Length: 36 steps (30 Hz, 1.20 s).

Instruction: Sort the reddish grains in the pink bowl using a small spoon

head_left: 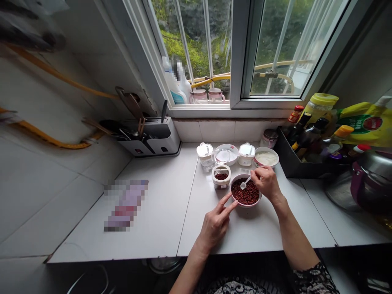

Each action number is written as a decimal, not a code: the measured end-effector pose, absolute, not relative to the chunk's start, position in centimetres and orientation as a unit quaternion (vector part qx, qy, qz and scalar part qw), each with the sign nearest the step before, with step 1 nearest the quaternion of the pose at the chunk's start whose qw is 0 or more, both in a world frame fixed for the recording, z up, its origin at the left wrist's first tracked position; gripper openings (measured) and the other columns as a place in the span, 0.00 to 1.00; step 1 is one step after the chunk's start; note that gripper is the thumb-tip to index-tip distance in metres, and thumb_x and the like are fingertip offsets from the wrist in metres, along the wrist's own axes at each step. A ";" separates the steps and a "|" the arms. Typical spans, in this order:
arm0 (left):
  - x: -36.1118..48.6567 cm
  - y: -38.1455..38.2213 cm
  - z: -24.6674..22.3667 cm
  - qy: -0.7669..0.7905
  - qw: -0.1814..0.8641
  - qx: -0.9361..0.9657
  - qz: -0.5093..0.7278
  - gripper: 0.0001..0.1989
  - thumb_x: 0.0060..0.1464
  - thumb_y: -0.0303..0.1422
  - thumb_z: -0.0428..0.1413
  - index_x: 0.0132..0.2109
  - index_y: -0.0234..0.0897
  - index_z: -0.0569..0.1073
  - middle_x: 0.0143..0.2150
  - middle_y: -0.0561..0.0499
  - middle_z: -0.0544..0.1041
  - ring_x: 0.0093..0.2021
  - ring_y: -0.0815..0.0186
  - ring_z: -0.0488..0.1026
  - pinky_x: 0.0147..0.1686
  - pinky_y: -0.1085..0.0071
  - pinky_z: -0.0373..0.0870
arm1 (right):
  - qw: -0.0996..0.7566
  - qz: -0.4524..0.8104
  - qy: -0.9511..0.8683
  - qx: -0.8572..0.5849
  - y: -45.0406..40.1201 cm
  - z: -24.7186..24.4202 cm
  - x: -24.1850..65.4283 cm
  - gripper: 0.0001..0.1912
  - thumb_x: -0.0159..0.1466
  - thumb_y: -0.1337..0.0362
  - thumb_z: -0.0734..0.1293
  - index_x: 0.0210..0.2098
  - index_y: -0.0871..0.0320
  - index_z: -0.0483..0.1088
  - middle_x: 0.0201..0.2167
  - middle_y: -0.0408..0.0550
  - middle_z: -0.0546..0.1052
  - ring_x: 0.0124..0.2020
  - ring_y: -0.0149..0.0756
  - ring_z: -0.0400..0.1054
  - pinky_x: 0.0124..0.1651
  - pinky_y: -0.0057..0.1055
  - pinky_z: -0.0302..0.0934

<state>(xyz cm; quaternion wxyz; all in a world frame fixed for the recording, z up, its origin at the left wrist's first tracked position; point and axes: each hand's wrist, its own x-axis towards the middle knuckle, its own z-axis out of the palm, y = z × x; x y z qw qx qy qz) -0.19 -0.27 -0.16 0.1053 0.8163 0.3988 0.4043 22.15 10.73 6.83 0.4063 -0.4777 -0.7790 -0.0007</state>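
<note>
Fingertips of the right hand [267,182] pinch the handle of a small white spoon [245,183], whose bowl lies on the red beans; the left hand [216,222] is partly open, its first two fingers [227,203] stretched out to touch the near-left rim of the bowl [245,192] and grasping nothing.

Largest in view, the white tiled counter [153,212] runs left to right under the window [239,49]. At its far right stands a dark bin of sauce bottles [301,153], and at far left a grey knife and utensil block [153,136].

Toward the middle of the counter, in front of the person, sits the bowl, small, round and pale, filled almost to the brim with dark red beans. Just to its left, nearly touching, stands a small white jar [221,176] with its lid off, also holding red beans. Behind them are two lidded clear jars [205,154], and to their right a bowl with something white [266,157] in it.
</note>
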 end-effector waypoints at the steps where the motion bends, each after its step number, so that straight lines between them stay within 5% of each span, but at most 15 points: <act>1: -0.2 -0.3 -0.2 0.398 0.105 0.816 0.406 0.34 0.56 0.15 0.46 0.67 0.44 0.64 0.68 0.40 0.66 0.40 0.70 0.79 0.46 0.71 0.79 | 0.390 -0.001 -0.789 -0.474 10.7 6.6 21.8 0.20 0.67 0.61 0.61 0.18 0.54 0.63 0.17 0.43 0.70 0.24 0.35 0.64 0.46 0.36 0.60; 24: -0.1 -0.3 -0.1 0.397 0.106 0.816 0.407 0.35 0.57 0.15 0.46 0.68 0.46 0.63 0.68 0.39 0.65 0.41 0.70 0.79 0.46 0.70 0.79 | 0.401 0.088 -0.771 -0.488 10.6 7.1 21.5 0.25 0.69 0.54 0.58 0.16 0.54 0.57 0.13 0.41 0.64 0.19 0.30 0.57 0.34 0.30 0.57; 36: -0.1 -0.2 -0.2 0.396 0.092 0.815 0.413 0.36 0.55 0.14 0.46 0.67 0.45 0.64 0.67 0.40 0.67 0.41 0.69 0.80 0.45 0.72 0.79 | 0.432 0.248 -0.675 -0.545 10.6 6.7 21.6 0.25 0.64 0.49 0.61 0.15 0.54 0.59 0.12 0.40 0.65 0.16 0.29 0.59 0.24 0.28 0.53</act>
